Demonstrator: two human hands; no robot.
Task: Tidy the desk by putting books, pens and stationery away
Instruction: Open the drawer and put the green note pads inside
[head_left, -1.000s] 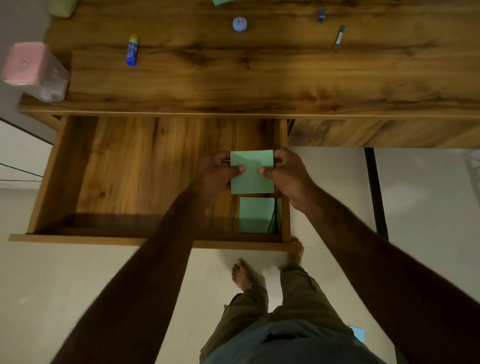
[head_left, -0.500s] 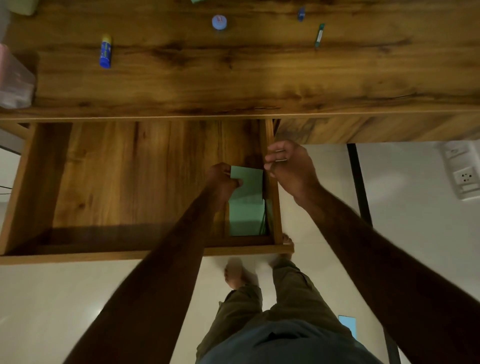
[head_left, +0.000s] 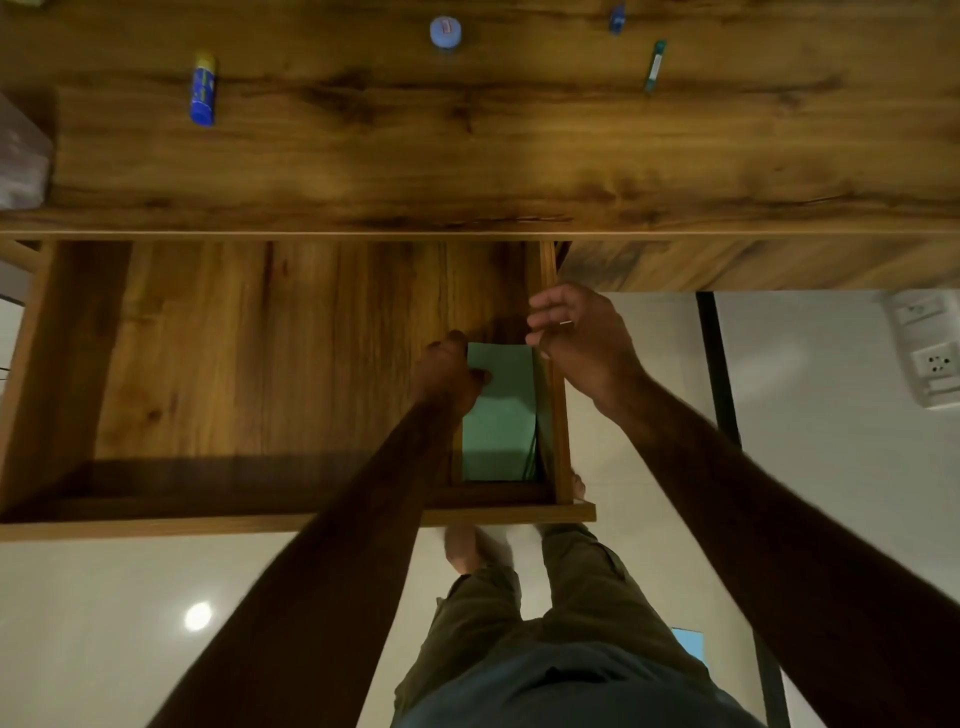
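Pad (head_left: 501, 374): green, low in the near right corner of the open drawer (head_left: 234, 364), close against its right wall; a second pad (head_left: 491, 452) seems to lie just nearer the front (the seam between them is faint).
Left hand (head_left: 449, 371): pinches the pad's left edge, thumb on top and the other fingers curled beside it, likely to steer it square into the corner.
Right hand (head_left: 576, 338): hovers over the drawer's right wall, fingers loosely curled and holding nothing, apart from the pad; probably kept clear so the left hand can settle it alone.
Why the corner: two walls stop the pads sliding, and most of the drawer floor is left for the rest.
Desk (head_left: 519, 156): glue stick (head_left: 202, 89), pen (head_left: 654, 65), round blue thing (head_left: 445, 32) and small blue bit (head_left: 616, 20), all well apart; a pale box (head_left: 21, 156) at the left edge, partly cut off.
In the way: the left forearm crosses the drawer front; the tight wall leaves the right hand little room beside the pad.
Left to do: by my reckoning, everything on the desk.
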